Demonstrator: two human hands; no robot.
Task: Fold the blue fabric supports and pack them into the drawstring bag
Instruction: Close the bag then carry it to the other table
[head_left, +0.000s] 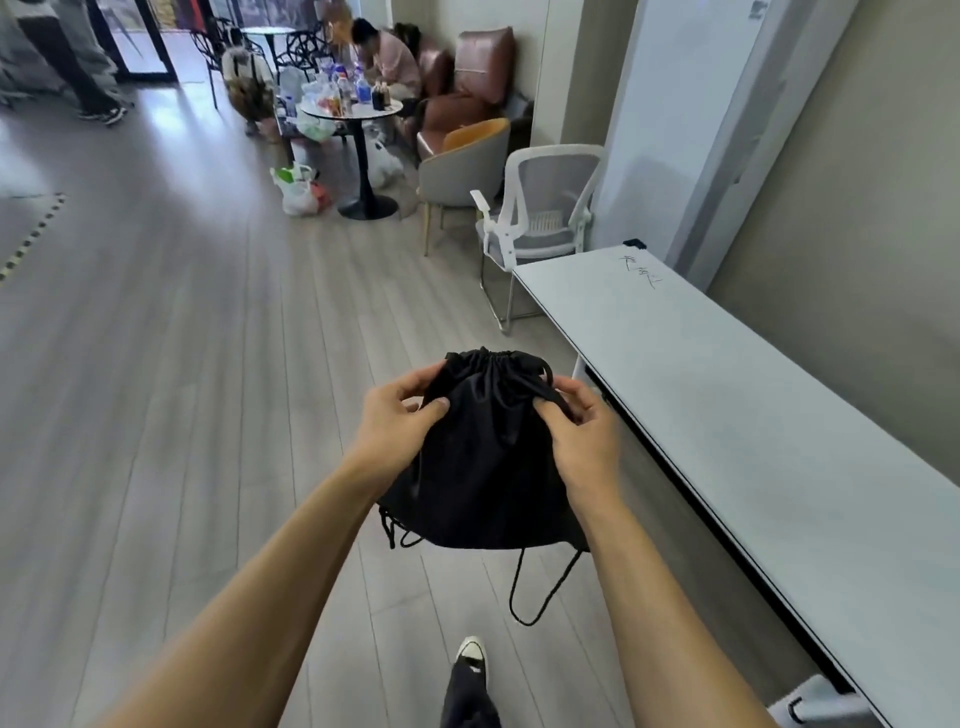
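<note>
A black drawstring bag hangs in the air in front of me, above the floor, its gathered mouth at the top drawn tight. My left hand pinches the bag's upper left side. My right hand grips its upper right side near the cord. Black cords dangle in a loop under the bag. No blue fabric shows; I cannot tell what is inside the bag.
A long white table runs along the wall on my right, with a white mesh chair at its far end. Further back a person sits at a round table cluttered with bottles. My shoe stands on grey wood flooring.
</note>
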